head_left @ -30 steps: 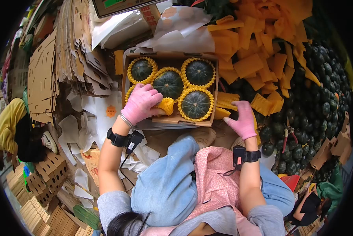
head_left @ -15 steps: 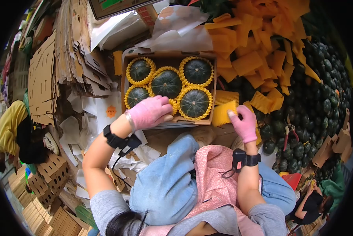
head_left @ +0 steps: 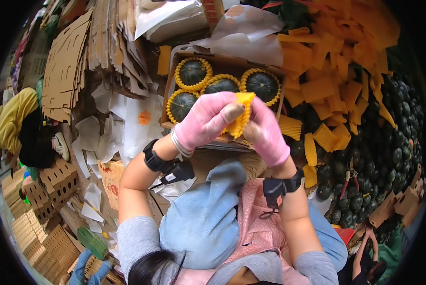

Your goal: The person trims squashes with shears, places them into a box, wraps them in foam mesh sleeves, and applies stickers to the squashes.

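My left hand (head_left: 206, 118) and my right hand (head_left: 268, 135), both in pink gloves, come together over the front of a cardboard box (head_left: 227, 62). Between them they pinch a yellow foam net sleeve (head_left: 242, 116), fingers closed on it from either side. Inside the box sit several dark green kabocha squashes, each ringed by yellow foam netting: one at the back left (head_left: 193, 72), one at the front left (head_left: 182, 106), one in the middle (head_left: 222, 86) and one at the back right (head_left: 262, 87). My hands cover the box's front right part.
Flat yellow foam sleeves (head_left: 317, 90) are heaped right of the box, beside a large pile of loose squashes (head_left: 365, 156). Red-handled cutters (head_left: 350, 180) lie on that pile. Stacked flat cardboard (head_left: 113, 52) stands left. Other people are at the left (head_left: 18, 123) and lower right (head_left: 365, 259).
My right hand has brought the yellow foam net sleeve from the box's right side to the middle. My left hand has left the box's contents and now grips the sleeve too. The view has shifted.
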Demonstrator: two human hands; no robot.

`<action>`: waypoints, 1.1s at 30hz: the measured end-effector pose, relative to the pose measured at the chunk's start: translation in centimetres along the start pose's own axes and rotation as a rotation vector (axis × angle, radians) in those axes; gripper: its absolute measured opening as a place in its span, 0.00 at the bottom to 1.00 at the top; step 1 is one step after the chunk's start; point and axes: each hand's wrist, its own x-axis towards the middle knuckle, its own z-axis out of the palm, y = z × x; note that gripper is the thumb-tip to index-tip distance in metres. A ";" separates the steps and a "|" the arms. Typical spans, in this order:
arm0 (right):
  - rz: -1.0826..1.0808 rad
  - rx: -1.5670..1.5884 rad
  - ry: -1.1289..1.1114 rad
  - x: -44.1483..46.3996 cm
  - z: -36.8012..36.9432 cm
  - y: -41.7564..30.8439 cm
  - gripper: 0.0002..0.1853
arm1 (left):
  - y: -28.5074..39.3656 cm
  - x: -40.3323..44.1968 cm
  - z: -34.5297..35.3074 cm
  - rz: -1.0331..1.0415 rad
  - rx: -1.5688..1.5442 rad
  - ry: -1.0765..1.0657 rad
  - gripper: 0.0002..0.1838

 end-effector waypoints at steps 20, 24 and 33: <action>0.101 0.626 0.005 4.0 -2.9 1.2 0.22 | -1.7 -2.2 -1.9 -0.322 -0.716 0.199 0.16; 0.008 -0.307 0.386 5.4 -1.5 3.6 0.16 | -2.8 -1.8 0.2 -0.233 -0.491 0.326 0.21; -0.290 -0.194 0.076 6.1 -2.5 1.9 0.31 | -4.5 -2.6 0.1 0.048 0.431 0.511 0.27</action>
